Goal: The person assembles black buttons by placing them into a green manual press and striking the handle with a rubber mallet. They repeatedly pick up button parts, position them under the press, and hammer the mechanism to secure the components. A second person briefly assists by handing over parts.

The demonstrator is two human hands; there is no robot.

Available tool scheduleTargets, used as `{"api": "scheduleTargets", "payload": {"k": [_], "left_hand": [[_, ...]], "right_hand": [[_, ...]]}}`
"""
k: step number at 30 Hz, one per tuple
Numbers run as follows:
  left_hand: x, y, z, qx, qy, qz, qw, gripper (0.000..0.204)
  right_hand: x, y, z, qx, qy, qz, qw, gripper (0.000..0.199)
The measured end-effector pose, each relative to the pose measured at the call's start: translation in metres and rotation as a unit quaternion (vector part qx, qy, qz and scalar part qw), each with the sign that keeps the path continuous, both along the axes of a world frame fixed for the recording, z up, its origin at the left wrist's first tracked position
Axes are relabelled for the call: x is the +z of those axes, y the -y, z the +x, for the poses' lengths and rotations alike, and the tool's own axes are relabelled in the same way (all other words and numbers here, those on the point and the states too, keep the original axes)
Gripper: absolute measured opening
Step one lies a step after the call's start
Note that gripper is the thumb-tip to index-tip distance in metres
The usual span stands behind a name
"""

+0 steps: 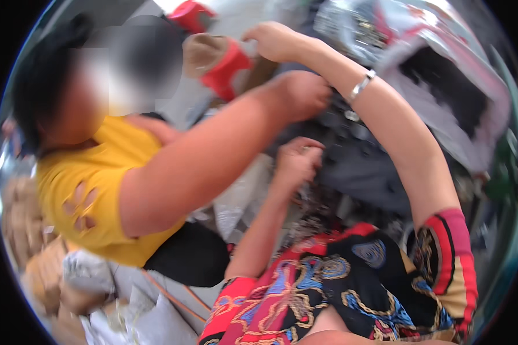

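My left hand (298, 164) is closed, fingers curled and pressed together beside a heap of dark grey pieces (342, 129). What it grips, if anything, is too small to make out. Stretched far forward and to the left, my right hand (276, 43) looks open with its fingers bent downward, close to a brown bag or box (207, 54) and a red plastic stool (227, 72); it is slightly blurred. A co-worker's closed hand (305, 95) reaches in between my two hands, over the dark pieces.
A co-worker in a yellow top (109, 172) sits close on my left, their arm crossing in front of me. An open pale sack (483, 115) with dark contents lies at right. Another red stool (191, 16) stands farther off. Stuffed white sacks (141, 319) lie lower left.
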State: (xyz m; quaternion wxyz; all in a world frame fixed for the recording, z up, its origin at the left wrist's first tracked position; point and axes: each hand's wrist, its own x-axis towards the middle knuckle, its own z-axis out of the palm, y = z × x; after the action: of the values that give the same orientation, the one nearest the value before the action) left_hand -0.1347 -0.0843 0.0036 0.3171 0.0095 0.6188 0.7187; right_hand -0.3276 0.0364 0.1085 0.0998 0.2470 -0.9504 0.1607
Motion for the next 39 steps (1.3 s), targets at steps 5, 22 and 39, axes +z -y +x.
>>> {"api": "scheduleTargets", "payload": {"k": [5,22,39], "left_hand": [[-0.009,-0.014,-0.011,-0.046,-0.010,0.038,0.998,0.010],[-0.014,-0.017,-0.013,-0.056,-0.033,0.038,0.997,0.009],[-0.011,-0.015,-0.010,-0.045,-0.032,0.016,0.998,0.009]], "right_hand": [[-0.001,-0.131,0.077,-0.121,-0.020,-0.048,0.991,0.025],[-0.066,-0.183,0.186,-0.310,0.195,0.072,0.928,0.027],[-0.089,-0.182,0.203,-0.229,0.078,0.110,0.964,0.022]]}}
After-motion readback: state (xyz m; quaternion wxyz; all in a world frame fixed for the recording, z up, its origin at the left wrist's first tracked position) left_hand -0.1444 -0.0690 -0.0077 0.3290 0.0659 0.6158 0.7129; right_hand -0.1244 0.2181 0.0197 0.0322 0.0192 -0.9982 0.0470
